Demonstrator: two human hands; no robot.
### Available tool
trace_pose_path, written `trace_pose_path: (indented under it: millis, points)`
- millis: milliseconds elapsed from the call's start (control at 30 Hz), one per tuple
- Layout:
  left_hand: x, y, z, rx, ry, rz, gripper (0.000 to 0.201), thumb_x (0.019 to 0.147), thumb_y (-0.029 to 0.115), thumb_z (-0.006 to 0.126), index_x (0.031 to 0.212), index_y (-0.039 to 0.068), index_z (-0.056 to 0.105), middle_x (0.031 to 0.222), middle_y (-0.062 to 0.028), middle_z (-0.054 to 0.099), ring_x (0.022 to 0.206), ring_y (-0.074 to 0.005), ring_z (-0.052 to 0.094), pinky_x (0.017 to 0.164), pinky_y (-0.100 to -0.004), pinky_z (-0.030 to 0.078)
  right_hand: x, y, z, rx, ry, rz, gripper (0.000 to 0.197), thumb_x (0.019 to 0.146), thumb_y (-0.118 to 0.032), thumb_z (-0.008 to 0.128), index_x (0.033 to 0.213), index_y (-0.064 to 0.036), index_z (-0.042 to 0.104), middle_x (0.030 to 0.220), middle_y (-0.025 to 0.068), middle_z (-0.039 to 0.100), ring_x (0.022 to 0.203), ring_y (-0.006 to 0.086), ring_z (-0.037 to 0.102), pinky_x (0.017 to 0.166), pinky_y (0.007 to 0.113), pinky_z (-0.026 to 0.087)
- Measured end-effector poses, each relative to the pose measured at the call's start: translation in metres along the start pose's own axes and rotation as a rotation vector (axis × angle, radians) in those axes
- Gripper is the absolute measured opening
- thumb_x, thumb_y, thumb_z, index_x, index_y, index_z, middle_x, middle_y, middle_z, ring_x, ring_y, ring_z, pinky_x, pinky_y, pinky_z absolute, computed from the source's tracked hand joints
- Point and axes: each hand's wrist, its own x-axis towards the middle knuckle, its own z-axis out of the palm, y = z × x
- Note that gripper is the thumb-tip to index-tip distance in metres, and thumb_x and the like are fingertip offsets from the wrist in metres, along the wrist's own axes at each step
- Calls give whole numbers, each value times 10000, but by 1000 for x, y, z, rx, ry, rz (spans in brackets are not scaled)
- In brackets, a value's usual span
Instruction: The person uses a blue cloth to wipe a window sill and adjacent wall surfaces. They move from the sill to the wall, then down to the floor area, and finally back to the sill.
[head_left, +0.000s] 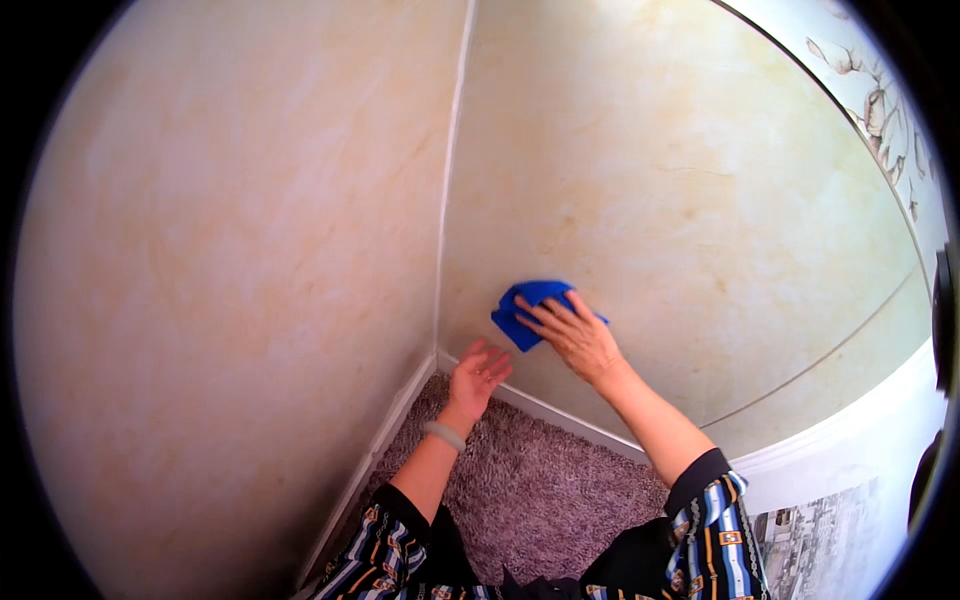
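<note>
My right hand [580, 338] holds a blue cloth [538, 293] against the cream, mottled wall panel [690, 240] on the right. Its fingers lie over the cloth, which is bunched and folded beneath them. To the left, near the foot of the corner, my left hand [480, 375] hangs with its fingers apart and nothing in it. A pale bangle [444, 435] circles that wrist.
A second mottled wall [250, 250] stands on the left, meeting the panel at a white corner strip [452, 150]. White skirting [585, 428] runs along the bottom. Shaggy mauve carpet [540, 490] covers the floor. Floral-patterned wallpaper [878, 110] shows at upper right.
</note>
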Motion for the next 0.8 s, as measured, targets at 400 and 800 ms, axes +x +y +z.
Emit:
trace_pose_path:
  millis: [400,800]
  points:
    - [-49,32,207,823,-519,986,566,1028,190,412,1537,16,236,1603,-137,222,1470,-273,241,1178,-436,244,41,103,-59,69,449,714,758,797,-407,715,1479,-264,418,1592,9,293,1377,258,330,1113,475,267]
    - [40,22,257,1554,-85,1486,652,967,214,469,1554,59,231,1629,-205,100,1497,-428,47,1155,-611,15,-49,61,-46,330,215,625,564,805,-162,665,1358,-177,554,1529,9,404,1415,194,353,1156,401,253]
